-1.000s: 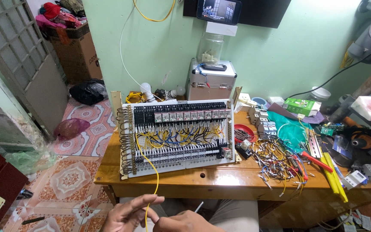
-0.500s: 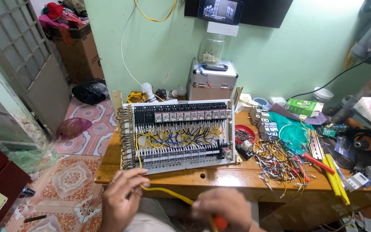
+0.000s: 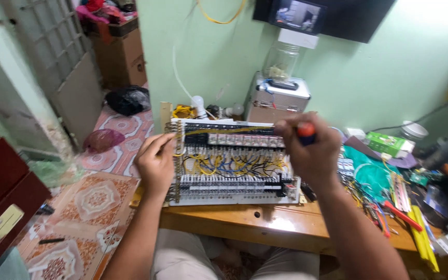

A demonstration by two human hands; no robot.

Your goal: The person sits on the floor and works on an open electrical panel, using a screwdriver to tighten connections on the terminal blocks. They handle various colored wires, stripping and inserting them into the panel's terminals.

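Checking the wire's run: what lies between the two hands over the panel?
In the head view, a yellow wire stretches from the left hand to the right hand, above the panel.

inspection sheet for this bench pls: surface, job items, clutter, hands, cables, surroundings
Surface: wooden table, front edge bare, the rest crowded.
Job's things: wiring panel lies flat on the table, rows of components with yellow and blue wires; a yellow wire stretches across its top.
Clutter: loose wires, green box, red and yellow tools at right.
Grippers: left hand on the panel's left edge, pinching the yellow wire; right hand closed on a red-capped tool.
Cables: white cable up the wall, yellow cable at top.
Surroundings: metal case, jar, wall screen, cardboard box, patterned floor.
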